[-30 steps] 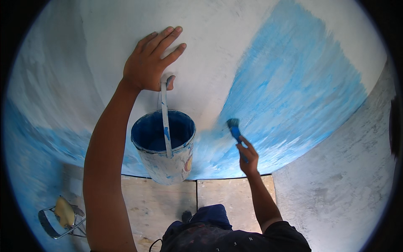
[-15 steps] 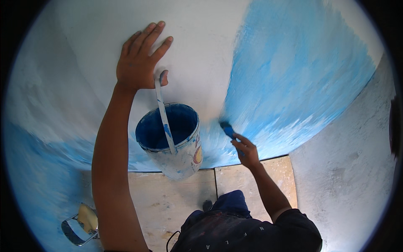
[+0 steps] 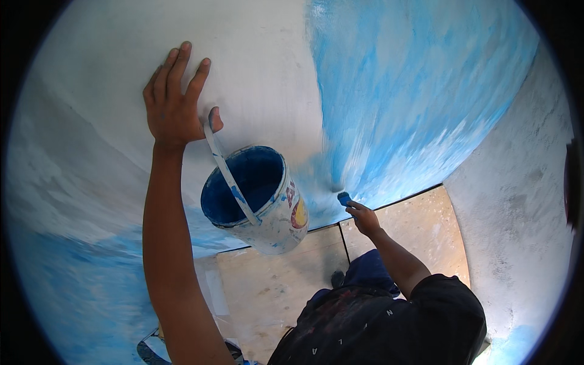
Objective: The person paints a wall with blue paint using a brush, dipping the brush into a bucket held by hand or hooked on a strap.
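My left hand (image 3: 175,109) lies flat against the pale wall (image 3: 255,73), fingers spread. The white strap handle of a paint bucket (image 3: 274,234) is hooked over its thumb, so the bucket hangs below, tilted. The bucket is white and splattered, its inside coated dark blue; how much paint it holds, I cannot tell. My right hand (image 3: 365,219) is closed on a paintbrush (image 3: 344,199) with blue on it, low by the wall under the blue-painted area (image 3: 413,85). Bristles point at the wall; whether they touch it is unclear. Most of the brush handle is hidden in my fingers.
Paint-flecked boards (image 3: 274,286) form the floor below, with a dark seam between them. A rough grey wall (image 3: 511,182) rises on the right. Beside my left forearm, a metal-framed object (image 3: 152,350) is partly cut off at the lower edge.
My view has shifted, and the brush has moved lower along the wall. The left hand stays spread on the wall with the bucket hanging from its thumb.
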The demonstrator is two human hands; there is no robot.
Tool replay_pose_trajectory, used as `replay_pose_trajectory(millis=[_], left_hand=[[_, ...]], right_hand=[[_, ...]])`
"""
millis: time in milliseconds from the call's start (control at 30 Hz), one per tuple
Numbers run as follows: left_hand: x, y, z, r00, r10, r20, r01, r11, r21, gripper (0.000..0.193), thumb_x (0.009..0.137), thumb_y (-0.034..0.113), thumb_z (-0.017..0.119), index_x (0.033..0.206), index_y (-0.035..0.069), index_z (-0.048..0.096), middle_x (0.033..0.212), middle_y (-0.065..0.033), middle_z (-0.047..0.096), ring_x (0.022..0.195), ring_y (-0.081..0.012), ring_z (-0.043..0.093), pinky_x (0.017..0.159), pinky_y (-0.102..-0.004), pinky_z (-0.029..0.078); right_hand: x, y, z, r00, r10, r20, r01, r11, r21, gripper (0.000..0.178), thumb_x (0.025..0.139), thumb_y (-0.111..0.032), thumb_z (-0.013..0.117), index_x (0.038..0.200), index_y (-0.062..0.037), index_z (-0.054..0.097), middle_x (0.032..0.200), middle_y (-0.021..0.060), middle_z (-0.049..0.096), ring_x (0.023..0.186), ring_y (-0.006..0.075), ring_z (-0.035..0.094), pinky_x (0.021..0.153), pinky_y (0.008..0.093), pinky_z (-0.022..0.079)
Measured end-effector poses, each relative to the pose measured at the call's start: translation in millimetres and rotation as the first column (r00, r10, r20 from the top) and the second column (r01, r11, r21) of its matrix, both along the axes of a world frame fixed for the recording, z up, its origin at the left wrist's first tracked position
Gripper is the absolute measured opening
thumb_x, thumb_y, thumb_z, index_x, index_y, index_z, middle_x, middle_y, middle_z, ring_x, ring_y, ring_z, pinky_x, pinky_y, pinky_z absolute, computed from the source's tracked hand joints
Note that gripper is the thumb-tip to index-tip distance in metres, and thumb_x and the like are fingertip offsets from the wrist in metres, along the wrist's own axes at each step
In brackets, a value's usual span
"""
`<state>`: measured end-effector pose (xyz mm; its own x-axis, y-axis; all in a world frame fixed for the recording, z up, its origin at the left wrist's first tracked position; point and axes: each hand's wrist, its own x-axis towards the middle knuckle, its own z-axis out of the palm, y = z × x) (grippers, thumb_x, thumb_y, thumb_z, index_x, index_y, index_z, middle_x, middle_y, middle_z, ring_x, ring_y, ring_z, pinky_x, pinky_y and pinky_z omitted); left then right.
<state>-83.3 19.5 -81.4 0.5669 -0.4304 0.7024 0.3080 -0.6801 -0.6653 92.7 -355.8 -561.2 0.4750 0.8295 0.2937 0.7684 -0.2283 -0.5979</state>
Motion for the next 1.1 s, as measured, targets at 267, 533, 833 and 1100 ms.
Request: replay_pose_trajectory(millis=[267, 533, 833, 1100], left_hand=[[-0.2, -2.3, 2.5, 0.999, 0.048, -0.009, -0.048, 0.999, 0.008, 0.066, 0.083, 0.044, 0.062, 0.145, 0.020, 0.056, 0.160, -0.0117, 0.045, 0.146, -0.0299, 0.040, 0.115, -0.0488, 0.031], [-6.1, 3.1, 1.2, 1.000, 0.002, -0.009, -0.002, 1.000, 0.021, 0.067, 0.083, 0.042, 0.063, 0.145, 0.020, 0.056, 0.161, -0.0106, 0.044, 0.146, -0.0293, 0.040, 0.115, -0.0496, 0.032], [0.3, 2.7, -0.2, 1.000, 0.004, 0.023, -0.004, 1.000, 0.025, 0.065, 0.084, 0.049, 0.059, 0.144, 0.024, 0.058, 0.158, -0.0090, 0.050, 0.145, -0.0290, 0.043, 0.112, -0.0482, 0.035], [-1.8, -1.8, 3.7, 1.000, -0.012, -0.007, 0.012, 1.000, 0.007, 0.064, 0.084, 0.042, 0.059, 0.145, 0.021, 0.056, 0.160, -0.0115, 0.045, 0.145, -0.0313, 0.042, 0.113, -0.0511, 0.033]], right_hand=[[11.2, -1.4, -52.2, -0.215, 0.134, -0.967, 0.922, 0.353, -0.156, 0.019, 0.097, -0.004, 0.068, 0.113, 0.0058, 0.065, 0.102, 0.0161, 0.071, 0.089, 0.0285, 0.074, 0.073, 0.0259, 0.066], [25.6, 19.6, 105.3, 0.053, 0.473, -0.879, 0.933, 0.289, 0.212, 0.024, 0.100, -0.006, 0.064, 0.119, 0.0072, 0.060, 0.108, 0.0164, 0.069, 0.101, 0.0262, 0.072, 0.089, 0.0282, 0.062], [31.4, 22.1, 259.8, 0.439, 0.495, -0.749, 0.826, 0.105, 0.554, 0.018, 0.096, 0.002, 0.065, 0.113, 0.0065, 0.063, 0.107, 0.0149, 0.068, 0.096, 0.0240, 0.073, 0.087, 0.0273, 0.062], [6.4, 33.7, 70.9, 0.069, 0.187, -0.980, 0.956, 0.268, 0.119, 0.018, 0.091, 0.003, 0.068, 0.109, 0.0058, 0.068, 0.102, 0.0141, 0.069, 0.090, 0.0230, 0.072, 0.080, 0.0299, 0.063]])
